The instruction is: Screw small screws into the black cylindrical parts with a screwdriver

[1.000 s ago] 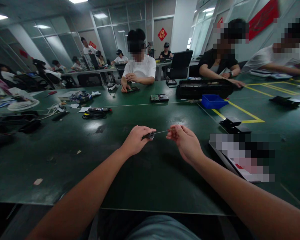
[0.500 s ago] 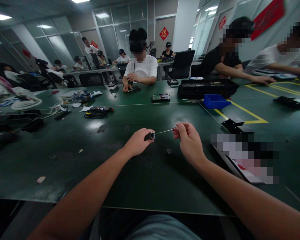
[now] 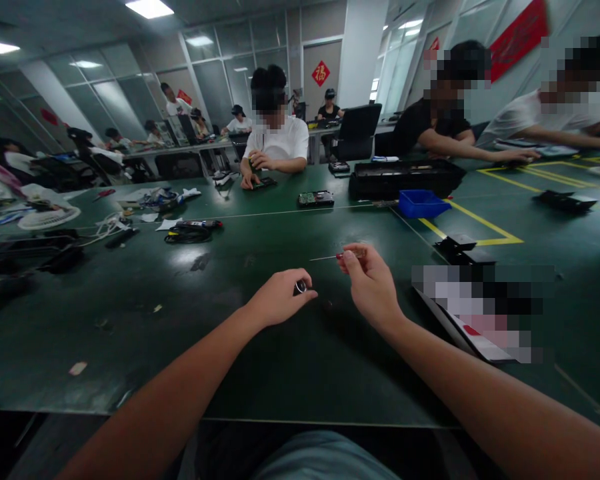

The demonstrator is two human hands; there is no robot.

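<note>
My left hand [image 3: 283, 297] is closed around a short black cylinder [image 3: 300, 287] with a silver ring at its end; most of its body is hidden by my fingers. In my right hand [image 3: 373, 283] is a small screwdriver [image 3: 325, 257], gripped by its reddish handle. Its thin metal shaft points left, above and beyond the cylinder, and the two do not touch. Both hands are just over the green table [image 3: 260, 373].
A white-and-red packet [image 3: 475, 330] lies right of my right arm, with black brackets [image 3: 463, 250] behind it. Farther back are a blue bin [image 3: 423, 203], a black tray [image 3: 405, 179], a circuit-board device [image 3: 316, 199] and a coiled black cable [image 3: 193, 231]. Several people work around.
My left hand has dropped lower and turned, taking the cylinder away from the screwdriver tip. My right hand keeps the screwdriver in much the same pose. The whole view has shifted slightly.
</note>
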